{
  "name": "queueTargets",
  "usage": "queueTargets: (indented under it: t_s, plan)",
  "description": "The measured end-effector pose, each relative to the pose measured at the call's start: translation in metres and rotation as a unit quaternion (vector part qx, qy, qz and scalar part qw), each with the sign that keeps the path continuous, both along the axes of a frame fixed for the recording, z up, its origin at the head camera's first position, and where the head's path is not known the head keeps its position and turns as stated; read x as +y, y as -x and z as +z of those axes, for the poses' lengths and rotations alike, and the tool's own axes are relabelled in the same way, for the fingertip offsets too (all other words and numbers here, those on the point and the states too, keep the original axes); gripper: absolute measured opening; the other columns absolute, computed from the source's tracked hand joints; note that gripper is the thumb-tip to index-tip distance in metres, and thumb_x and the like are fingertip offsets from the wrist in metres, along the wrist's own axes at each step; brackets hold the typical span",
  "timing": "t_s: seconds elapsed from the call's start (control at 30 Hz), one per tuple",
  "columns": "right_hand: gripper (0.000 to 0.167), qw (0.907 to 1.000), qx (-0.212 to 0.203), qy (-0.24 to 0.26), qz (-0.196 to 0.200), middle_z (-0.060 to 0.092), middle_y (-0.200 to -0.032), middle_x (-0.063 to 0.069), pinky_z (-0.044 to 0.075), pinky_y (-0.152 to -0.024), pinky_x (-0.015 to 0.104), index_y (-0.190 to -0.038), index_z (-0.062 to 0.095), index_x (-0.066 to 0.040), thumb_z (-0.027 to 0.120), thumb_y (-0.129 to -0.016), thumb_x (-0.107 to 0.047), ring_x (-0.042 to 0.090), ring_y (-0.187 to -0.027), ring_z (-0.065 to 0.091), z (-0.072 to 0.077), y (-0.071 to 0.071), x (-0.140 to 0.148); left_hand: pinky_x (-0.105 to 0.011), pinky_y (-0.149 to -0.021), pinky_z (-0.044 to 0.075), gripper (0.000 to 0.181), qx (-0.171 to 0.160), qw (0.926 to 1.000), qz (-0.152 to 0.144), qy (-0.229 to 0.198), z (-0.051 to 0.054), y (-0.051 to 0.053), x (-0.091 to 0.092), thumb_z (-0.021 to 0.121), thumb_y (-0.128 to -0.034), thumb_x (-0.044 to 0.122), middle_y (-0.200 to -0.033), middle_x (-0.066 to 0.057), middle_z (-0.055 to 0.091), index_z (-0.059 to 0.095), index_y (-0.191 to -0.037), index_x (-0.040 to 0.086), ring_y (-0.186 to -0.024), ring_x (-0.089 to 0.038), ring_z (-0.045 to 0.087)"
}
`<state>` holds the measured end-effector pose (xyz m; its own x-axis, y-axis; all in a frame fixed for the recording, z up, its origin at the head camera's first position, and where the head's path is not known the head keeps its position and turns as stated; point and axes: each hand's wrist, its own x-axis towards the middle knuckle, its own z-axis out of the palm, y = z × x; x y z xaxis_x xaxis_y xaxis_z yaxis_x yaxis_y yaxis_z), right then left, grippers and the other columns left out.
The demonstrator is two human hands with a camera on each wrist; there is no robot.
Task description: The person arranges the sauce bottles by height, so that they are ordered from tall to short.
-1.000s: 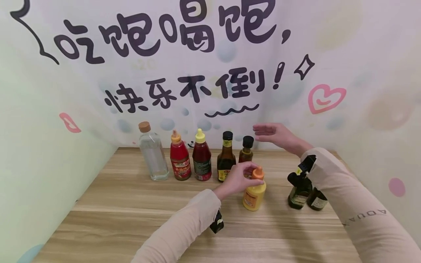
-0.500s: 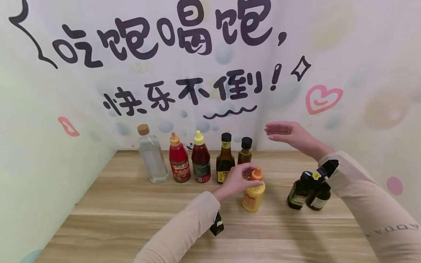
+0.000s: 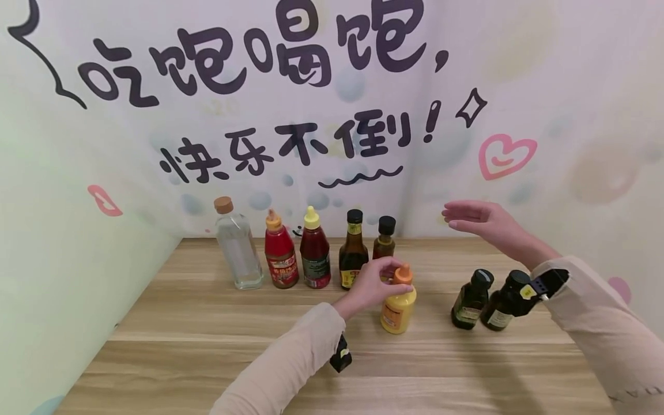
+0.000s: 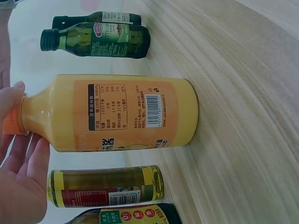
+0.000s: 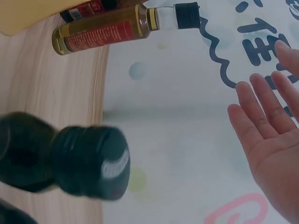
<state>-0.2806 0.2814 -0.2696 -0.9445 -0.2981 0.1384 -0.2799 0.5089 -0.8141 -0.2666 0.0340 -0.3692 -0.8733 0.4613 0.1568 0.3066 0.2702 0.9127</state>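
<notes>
Yellow sauce bottle (image 3: 398, 314): upright, right of centre on the wood-grain surface (image 3: 207, 346), forward of the back row; base appears to rest on the wood. Left hand (image 3: 370, 283) grips it high, thumb in front, fingers behind, about the orange cap (image 3: 402, 275) and neck. Right hand (image 3: 482, 220) raised in front of the printed wall cloth (image 3: 249, 115), well apart from the bottle; fingers extended, holding nothing.

Neighbours: slim black-capped bottle (image 3: 384, 245) just behind, partly hidden by the left hand; dark sauce bottle (image 3: 354, 251) left of that. To the right, dark green bottle (image 3: 469, 300) and second dark bottle (image 3: 500, 302) stand side by side. Left wrist view shows the label (image 4: 124, 109), with barcode and nutrition table.

Handling, as judged: body looks like squeezable plastic, likely to give under firm fingers and unlikely to break. Smooth sides, so possibly slippery. Fill level not readable through the opaque wall; if full, expect moderate weight, carried low, and some swing from a cap hold. Cap serves for steadying or small shifts, though twisting might loosen it. Surer hold: round the body at the label, light pressure. Glass-looking neighbours seem the more fragile if knocked.
</notes>
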Motion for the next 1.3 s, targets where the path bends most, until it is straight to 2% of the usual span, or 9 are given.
queueTargets:
  t_s: [0.27,0.47,0.73,1.0,1.1,1.23,1.3]
  plan:
    - [0.046,0.9995,0.002,0.028,0.010,0.057,-0.114,-0.007,0.043,-0.081,0.014,-0.129,0.042,-0.003,0.055,-0.088,-0.020,0.001,-0.101,0.054,-0.010,-0.011,0.025,-0.019,-0.072,0.047,0.036,0.006,0.9999,-0.006,-0.006,0.000,0.001,-0.001,0.073,-0.0726,0.020,-0.096,0.004,0.061,0.060,-0.105,0.011,-0.083,-0.006,0.056]
    - [0.044,0.9998,0.008,0.014,-0.012,0.058,-0.110,-0.012,0.042,-0.079,0.011,-0.128,0.042,-0.004,0.053,-0.089,-0.021,0.002,-0.101,0.054,-0.019,-0.018,0.042,-0.019,-0.072,0.047,0.036,0.008,0.9999,-0.010,-0.007,0.000,0.001,0.001,0.073,-0.0730,0.020,-0.097,0.002,0.061,0.060,-0.105,0.009,-0.084,-0.008,0.057]
    - [0.045,0.9993,0.009,0.004,-0.036,0.057,-0.109,-0.015,0.041,-0.077,0.010,-0.130,0.041,-0.005,0.052,-0.090,-0.021,-0.001,-0.098,0.054,-0.034,-0.028,0.060,-0.020,-0.072,0.048,0.037,-0.006,1.0000,0.000,-0.005,0.000,0.001,0.001,0.074,-0.0722,0.020,-0.098,0.004,0.060,0.060,-0.105,0.011,-0.085,-0.008,0.057]
    - [0.043,0.9997,0.015,-0.007,-0.019,0.055,-0.110,-0.019,0.039,-0.075,0.007,-0.131,0.041,-0.007,0.051,-0.091,-0.018,-0.007,-0.097,0.051,-0.048,-0.038,0.079,-0.020,-0.074,0.047,0.039,-0.002,1.0000,-0.003,-0.002,0.000,0.000,0.001,0.073,-0.0727,0.021,-0.100,0.002,0.061,0.059,-0.107,0.010,-0.087,-0.010,0.057]
    - [0.043,0.9985,0.008,-0.019,-0.051,0.056,-0.109,-0.019,0.038,-0.074,0.006,-0.130,0.042,-0.007,0.052,-0.090,-0.021,-0.008,-0.096,0.051,-0.054,-0.042,0.084,-0.020,-0.074,0.047,0.039,0.001,1.0000,-0.004,-0.001,0.001,0.000,0.001,0.073,-0.0730,0.021,-0.101,0.001,0.061,0.059,-0.107,0.010,-0.087,-0.010,0.057]
    - [0.044,0.9968,-0.001,-0.026,-0.075,0.057,-0.109,-0.018,0.037,-0.073,0.007,-0.129,0.044,-0.006,0.053,-0.090,-0.024,-0.007,-0.096,0.052,-0.065,-0.048,0.089,-0.020,-0.074,0.047,0.039,0.000,1.0000,-0.005,-0.003,-0.001,0.001,0.000,0.073,-0.0729,0.021,-0.100,0.002,0.061,0.059,-0.107,0.010,-0.087,-0.009,0.057]
    - [0.043,0.9977,-0.001,-0.017,-0.066,0.057,-0.109,-0.018,0.038,-0.073,0.007,-0.128,0.044,-0.006,0.052,-0.090,-0.022,-0.007,-0.096,0.052,-0.071,-0.052,0.092,-0.020,-0.074,0.047,0.039,0.000,1.0000,-0.005,-0.003,-0.002,0.002,0.000,0.073,-0.0728,0.021,-0.100,0.002,0.061,0.059,-0.107,0.010,-0.087,-0.009,0.057]
